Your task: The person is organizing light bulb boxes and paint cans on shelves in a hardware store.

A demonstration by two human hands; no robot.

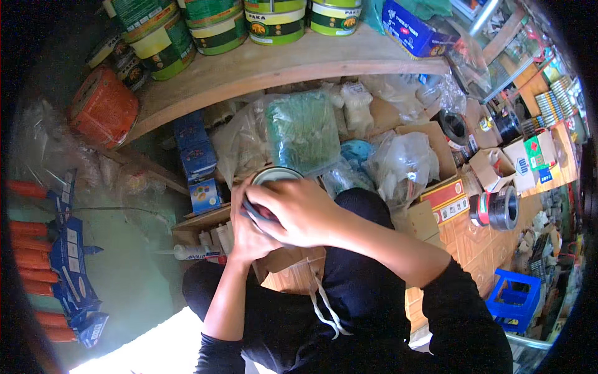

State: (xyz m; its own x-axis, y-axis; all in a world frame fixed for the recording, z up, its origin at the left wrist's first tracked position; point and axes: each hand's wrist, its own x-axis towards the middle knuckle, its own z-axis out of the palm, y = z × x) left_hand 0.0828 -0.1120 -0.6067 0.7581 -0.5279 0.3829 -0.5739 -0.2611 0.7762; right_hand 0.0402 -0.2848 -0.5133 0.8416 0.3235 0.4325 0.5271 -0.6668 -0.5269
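Above my lap, my left hand (pixel 245 234) is closed around a small round can (pixel 276 174), whose pale top and dark rim face up. My right hand (pixel 304 210) reaches across it, fingers bent over the near side of the can. Under the right fingers a dark, folded piece that looks like a rag (pixel 260 214) is pressed against the can. Most of the can's side is hidden by both hands.
Green paint buckets (pixel 275 23) line the wooden shelf (pixel 293 55) above. Sealant tubes (pixel 198 251) stick out of a box left of my knees. Beyond the hands lies a green plastic-wrapped pack (pixel 303 128). A blue stool (pixel 514 299) stands at right.
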